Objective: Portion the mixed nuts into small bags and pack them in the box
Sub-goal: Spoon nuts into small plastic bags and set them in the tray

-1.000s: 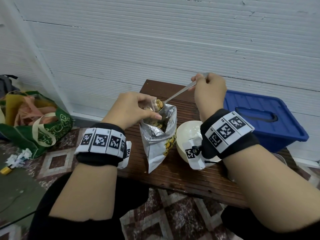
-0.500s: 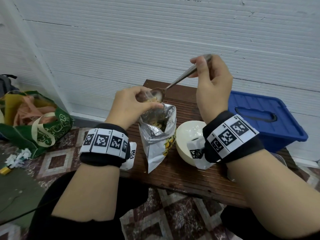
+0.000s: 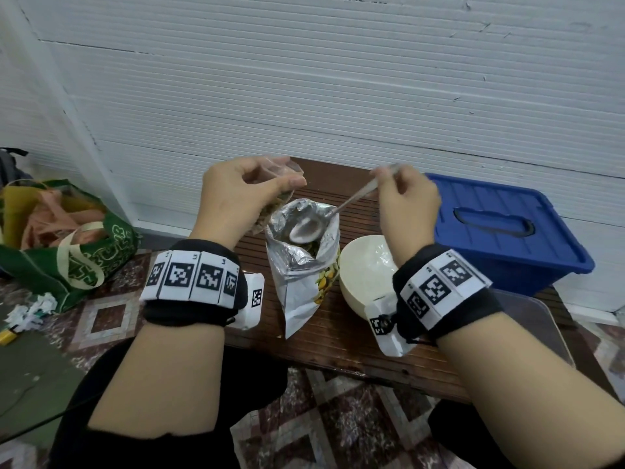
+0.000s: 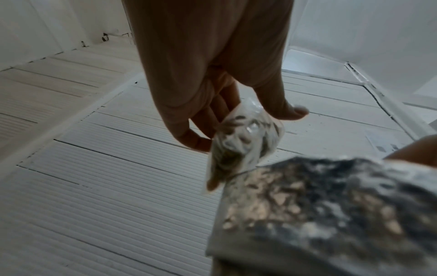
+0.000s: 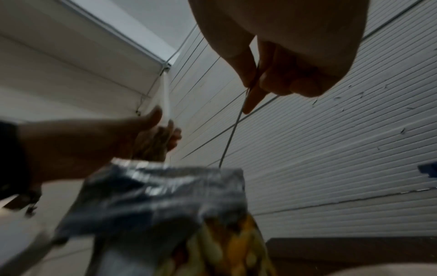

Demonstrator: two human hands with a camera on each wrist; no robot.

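While my left grip [image 3: 236,194] pinches the small clear bag [image 3: 280,184], my right grip [image 3: 406,194] pinches the spoon [image 3: 306,230], its bowl inside the foil bag [image 3: 301,265]

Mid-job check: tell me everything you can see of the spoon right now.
The spoon looks like plain silvery metal with a long thin handle. The right hand pinches the handle's far end, and the handle slopes down to the left. Its bowl sits inside the open mouth of the foil nut bag, hollow side up and apparently empty. In the right wrist view the handle runs down behind the bag's rim.
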